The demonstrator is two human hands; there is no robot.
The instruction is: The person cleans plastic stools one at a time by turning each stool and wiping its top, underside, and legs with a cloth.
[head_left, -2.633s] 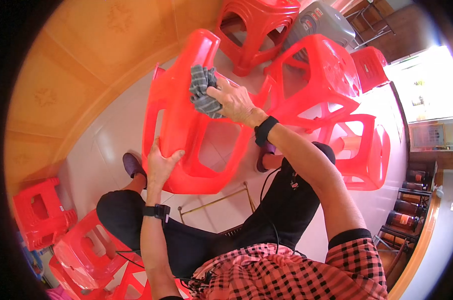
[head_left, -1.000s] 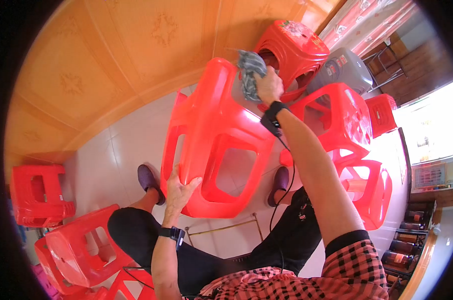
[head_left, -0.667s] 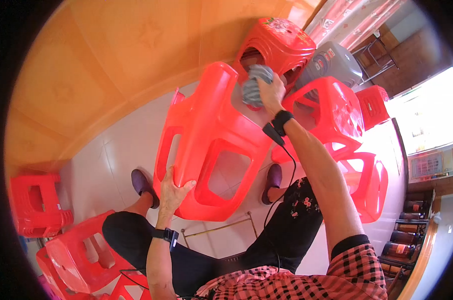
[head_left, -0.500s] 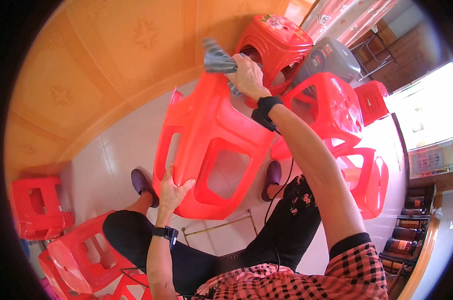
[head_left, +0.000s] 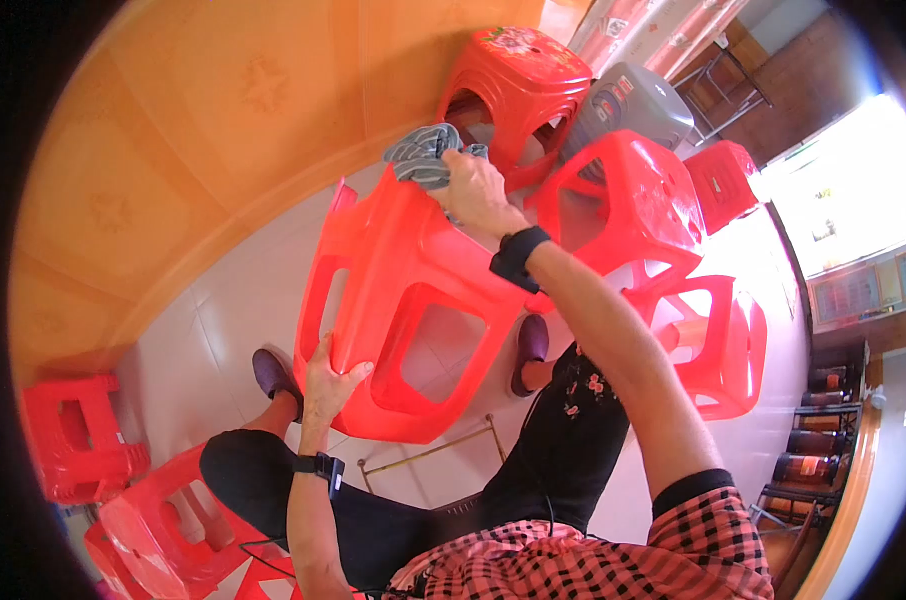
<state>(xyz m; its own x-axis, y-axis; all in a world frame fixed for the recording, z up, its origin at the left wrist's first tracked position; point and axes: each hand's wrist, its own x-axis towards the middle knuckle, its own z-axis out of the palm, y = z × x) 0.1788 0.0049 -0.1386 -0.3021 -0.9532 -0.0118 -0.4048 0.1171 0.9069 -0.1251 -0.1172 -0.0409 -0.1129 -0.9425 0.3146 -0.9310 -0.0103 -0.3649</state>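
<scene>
Tilted between my legs is a red plastic stool (head_left: 373, 290), its leg ends pointing away from me. My left hand (head_left: 330, 388) grips its near edge, with the thumb on the outer face and the fingers wrapped round the leg panel. At the stool's far end, my right hand (head_left: 480, 195) is closed on a grey striped cloth (head_left: 423, 155). The cloth lies bunched against the tip of a stool leg. Part of the cloth is hidden behind my right fingers.
Ahead stand a flower-printed red stool (head_left: 533, 65), a grey stool (head_left: 633, 110) and a red stool (head_left: 653, 195). Another red stool (head_left: 738, 345) lies at the right. Stacked red stools (head_left: 83, 440) are at the left. An orange panelled wall (head_left: 203, 130) borders the far left.
My right hand has moved down and slightly left with the cloth, which now bunches over the leg tip. The view has shifted slightly; my left hand keeps its grip on the stool.
</scene>
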